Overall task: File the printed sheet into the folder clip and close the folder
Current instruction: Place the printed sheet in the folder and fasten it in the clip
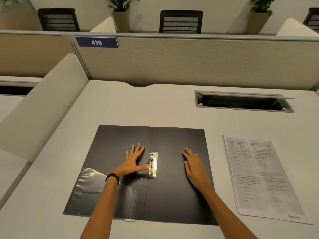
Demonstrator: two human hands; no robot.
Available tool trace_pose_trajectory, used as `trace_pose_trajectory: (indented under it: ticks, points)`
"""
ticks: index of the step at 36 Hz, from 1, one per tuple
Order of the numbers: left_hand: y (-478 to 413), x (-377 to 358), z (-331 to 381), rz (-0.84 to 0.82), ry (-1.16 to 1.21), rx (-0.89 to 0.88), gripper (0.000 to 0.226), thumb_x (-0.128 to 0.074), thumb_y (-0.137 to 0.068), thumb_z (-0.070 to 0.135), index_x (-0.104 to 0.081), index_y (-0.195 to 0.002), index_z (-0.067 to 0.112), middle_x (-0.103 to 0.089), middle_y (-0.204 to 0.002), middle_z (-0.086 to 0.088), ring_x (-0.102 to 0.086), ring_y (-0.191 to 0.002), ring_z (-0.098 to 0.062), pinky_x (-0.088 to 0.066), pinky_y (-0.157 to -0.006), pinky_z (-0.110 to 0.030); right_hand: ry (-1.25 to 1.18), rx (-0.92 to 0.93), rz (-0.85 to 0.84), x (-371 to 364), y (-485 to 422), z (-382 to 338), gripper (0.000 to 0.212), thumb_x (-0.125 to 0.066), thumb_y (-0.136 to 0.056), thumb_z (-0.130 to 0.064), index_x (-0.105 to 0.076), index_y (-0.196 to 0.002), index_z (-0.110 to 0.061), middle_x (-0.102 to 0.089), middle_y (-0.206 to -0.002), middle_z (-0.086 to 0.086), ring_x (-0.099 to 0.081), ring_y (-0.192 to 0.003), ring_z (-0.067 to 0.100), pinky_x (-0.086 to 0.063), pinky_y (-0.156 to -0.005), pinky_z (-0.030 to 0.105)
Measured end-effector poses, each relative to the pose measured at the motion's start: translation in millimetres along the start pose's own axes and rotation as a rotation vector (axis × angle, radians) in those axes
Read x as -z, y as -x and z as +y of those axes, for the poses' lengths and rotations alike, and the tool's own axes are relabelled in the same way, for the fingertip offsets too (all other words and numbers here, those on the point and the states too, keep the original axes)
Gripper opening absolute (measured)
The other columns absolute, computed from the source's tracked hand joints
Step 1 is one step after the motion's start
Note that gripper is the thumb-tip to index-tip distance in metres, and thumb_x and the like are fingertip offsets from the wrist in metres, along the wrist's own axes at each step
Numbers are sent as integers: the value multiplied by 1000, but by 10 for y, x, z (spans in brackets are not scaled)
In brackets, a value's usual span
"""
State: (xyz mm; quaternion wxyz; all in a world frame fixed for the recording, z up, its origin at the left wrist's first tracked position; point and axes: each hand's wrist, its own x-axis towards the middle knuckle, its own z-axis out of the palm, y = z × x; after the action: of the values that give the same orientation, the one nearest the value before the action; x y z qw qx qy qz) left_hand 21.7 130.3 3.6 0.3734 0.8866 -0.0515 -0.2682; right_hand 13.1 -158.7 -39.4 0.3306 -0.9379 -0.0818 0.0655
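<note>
A black folder point(172, 195) lies open and flat on the desk in front of me. Its brass clip point(153, 164) sits just right of the spine, with its lever raised. My left hand point(133, 161) rests flat on the left cover, fingers spread, the thumb touching the clip's lever. My right hand point(194, 165) lies flat on the right cover, holding nothing. The printed sheet point(262, 178) lies on the desk to the right of the folder, apart from both hands.
A clear pocket point(93, 183) is on the folder's left cover. An open cable hatch point(241, 102) is sunk into the desk at the back right. A partition point(189, 61) with a "436" sign bounds the far edge; a padded divider point(43, 104) stands left.
</note>
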Motion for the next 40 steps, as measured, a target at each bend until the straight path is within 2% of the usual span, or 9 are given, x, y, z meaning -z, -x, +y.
trace_pose_trajectory:
  ticks: [8, 15, 21, 23, 27, 40]
  points:
    - [-76, -307, -38, 415, 80, -34, 121, -30, -43, 98, -21, -143, 30, -3, -158, 3, 12, -144, -16, 24, -109, -44, -21, -10, 5, -2, -1, 1, 45, -33, -98, -28, -27, -142, -21, -25, -153, -1, -20, -142, 17, -8, -114, 26]
    - [-144, -401, 39, 634, 111, 18, 111, -24, -47, 97, -42, -135, 30, -25, -154, 3, -8, -145, -14, 24, -110, -46, -60, -14, 8, -2, 11, 3, 44, -33, -98, -28, -27, -141, -21, -25, -153, -1, -18, -142, 17, -7, -112, 24]
    - [-158, -404, 76, 678, 99, 33, 96, -30, -57, 91, -53, -127, 29, -32, -151, 3, -14, -144, -14, 21, -112, -50, -72, -32, 1, -6, 13, 5, 45, -32, -98, -29, -26, -141, -21, -22, -154, -1, -15, -143, 19, -7, -112, 26]
    - [-159, -405, 81, 686, 104, 42, 93, -32, -59, 89, -54, -125, 28, -33, -150, 4, -15, -144, -14, 20, -112, -48, -76, -36, 0, -5, 17, 1, 45, -32, -98, -28, -26, -141, -21, -21, -154, -1, -15, -143, 19, -6, -112, 25]
    - [-211, -425, 99, 727, 119, 84, 51, -61, -78, 52, -58, -122, 27, -37, -148, 3, -19, -143, -15, 17, -115, -50, -60, -29, 8, 3, 23, -9, 44, -32, -98, -29, -27, -141, -21, -23, -153, -1, -15, -143, 18, -6, -112, 24]
    - [-283, -496, 223, 797, 96, 172, 45, -63, -80, 46, -58, -121, 27, -41, -146, 0, -22, -142, -18, 15, -113, -49, -49, -12, 24, 3, 21, -11, 44, -33, -98, -29, -28, -141, -21, -25, -152, -2, -17, -142, 17, -6, -112, 23]
